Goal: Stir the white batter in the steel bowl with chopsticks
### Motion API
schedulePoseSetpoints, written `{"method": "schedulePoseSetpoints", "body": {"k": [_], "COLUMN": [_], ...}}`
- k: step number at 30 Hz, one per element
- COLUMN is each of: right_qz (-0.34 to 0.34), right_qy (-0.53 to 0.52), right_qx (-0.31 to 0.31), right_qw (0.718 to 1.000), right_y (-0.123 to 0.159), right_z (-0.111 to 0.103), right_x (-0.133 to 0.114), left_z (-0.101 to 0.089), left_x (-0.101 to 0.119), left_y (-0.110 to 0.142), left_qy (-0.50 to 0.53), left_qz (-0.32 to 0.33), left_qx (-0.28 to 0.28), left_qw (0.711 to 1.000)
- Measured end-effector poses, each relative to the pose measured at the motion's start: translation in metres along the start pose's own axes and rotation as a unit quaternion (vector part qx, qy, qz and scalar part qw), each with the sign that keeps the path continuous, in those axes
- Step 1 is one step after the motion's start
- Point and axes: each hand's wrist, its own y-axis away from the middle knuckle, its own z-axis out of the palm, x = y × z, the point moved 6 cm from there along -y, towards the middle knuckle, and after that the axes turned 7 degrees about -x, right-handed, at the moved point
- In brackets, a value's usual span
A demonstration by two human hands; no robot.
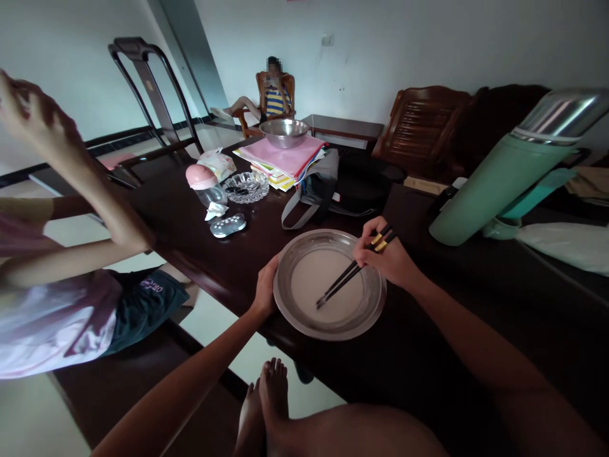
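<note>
A wide metal bowl [284, 298] stands near the front edge of the dark table, with a pale, milky liquid [309, 273] in it. At its left side my left hand [267, 284] is closed on the rim, the thumb near the top edge. My right hand [383, 254] grips a pair of black chopsticks [345, 275] with gold bands over the bowl's right side. Their tips slant down to the left and reach the liquid near the bowl's middle.
Beyond the bowl are a remote control [228, 225], a glass ashtray [247, 188], a pink-lidded bottle [204, 184], a grey bag [318, 190] and another metal bowl [285, 133] on folders. A green thermos [495, 184] stands right. One person sits close left, another across the room.
</note>
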Motion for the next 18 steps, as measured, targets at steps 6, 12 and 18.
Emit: {"method": "schedulePoseSetpoints", "body": {"k": [6,12,18], "right_qz": [-0.004,0.022,-0.017], "right_qy": [0.069,0.019,0.027], "right_qx": [0.065,0.039,0.085], "right_qw": [0.995,0.999,0.996], "right_y": [-0.002,0.006,0.001], "right_z": [-0.024,-0.032,-0.037], "right_x": [-0.004,0.003,0.010], "left_z": [-0.003,-0.004,-0.011], "left_x": [-0.006,-0.007,-0.020], "left_y": [-0.002,-0.001,-0.004], "left_qy": [-0.013,-0.032,-0.086], "left_qz": [0.012,0.007,0.031], "left_qx": [0.004,0.012,-0.015], "left_qw": [1.000,0.999,0.996]}}
